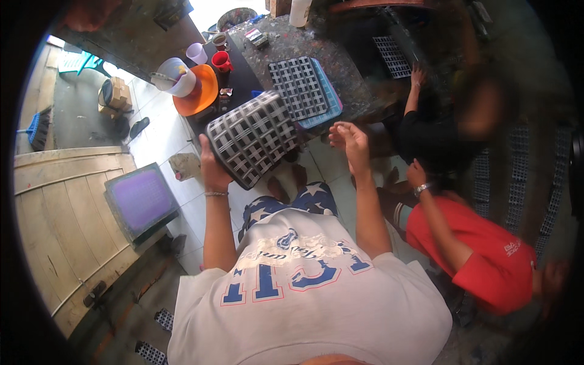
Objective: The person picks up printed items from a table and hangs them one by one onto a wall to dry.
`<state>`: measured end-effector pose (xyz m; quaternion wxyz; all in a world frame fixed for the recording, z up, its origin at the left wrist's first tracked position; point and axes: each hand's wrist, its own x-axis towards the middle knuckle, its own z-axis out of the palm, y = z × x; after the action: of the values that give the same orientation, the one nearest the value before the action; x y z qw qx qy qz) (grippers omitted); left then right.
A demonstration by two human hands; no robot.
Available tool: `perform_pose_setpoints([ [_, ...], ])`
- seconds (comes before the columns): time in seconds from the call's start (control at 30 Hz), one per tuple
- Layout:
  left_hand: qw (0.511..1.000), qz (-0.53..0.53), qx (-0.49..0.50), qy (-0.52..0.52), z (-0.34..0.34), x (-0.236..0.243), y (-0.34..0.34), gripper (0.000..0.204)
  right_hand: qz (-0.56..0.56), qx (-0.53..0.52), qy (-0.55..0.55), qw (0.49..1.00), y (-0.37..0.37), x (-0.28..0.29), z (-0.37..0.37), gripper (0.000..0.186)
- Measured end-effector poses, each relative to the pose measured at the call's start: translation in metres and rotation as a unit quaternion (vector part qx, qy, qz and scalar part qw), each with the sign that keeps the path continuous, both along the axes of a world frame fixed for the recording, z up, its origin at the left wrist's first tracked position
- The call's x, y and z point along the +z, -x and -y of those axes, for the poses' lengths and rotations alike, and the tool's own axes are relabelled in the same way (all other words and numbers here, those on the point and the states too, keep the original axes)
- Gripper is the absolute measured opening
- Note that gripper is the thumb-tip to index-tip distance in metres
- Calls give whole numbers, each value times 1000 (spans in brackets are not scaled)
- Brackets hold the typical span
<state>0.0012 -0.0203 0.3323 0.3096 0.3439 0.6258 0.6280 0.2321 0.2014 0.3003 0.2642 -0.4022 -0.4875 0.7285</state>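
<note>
My left hand (214, 170) grips the left edge of a black-and-white checked panel (254, 139) with rounded corners and a dark rim. The panel is tilted in the air in front of me, over the near edge of the work table. To its right, my right hand (350, 141) is raised with loosely bent fingers, apart from the panel and with nothing visible in it. Just beyond the held panel, another checked panel (298, 88) lies on the table, partly over a light-blue sheet (328, 97).
The speckled table (280, 39) carries an orange disc (201, 97), a white tub (176, 76) and a red cup (222, 61). A framed purple screen (141, 201) stands at left. Two people, one in a red shirt (468, 249), are close on my right.
</note>
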Motion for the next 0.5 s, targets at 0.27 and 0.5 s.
perform_pose_setpoints([
  [0.27, 864, 428, 224, -144, 47, -11, -9, 54, 33, 59, 62, 996, 38, -80, -43, 17],
  [0.5, 847, 380, 351, -122, 56, 7, -53, 56, -76, 164, 421, 889, 128, -155, 15, 25],
])
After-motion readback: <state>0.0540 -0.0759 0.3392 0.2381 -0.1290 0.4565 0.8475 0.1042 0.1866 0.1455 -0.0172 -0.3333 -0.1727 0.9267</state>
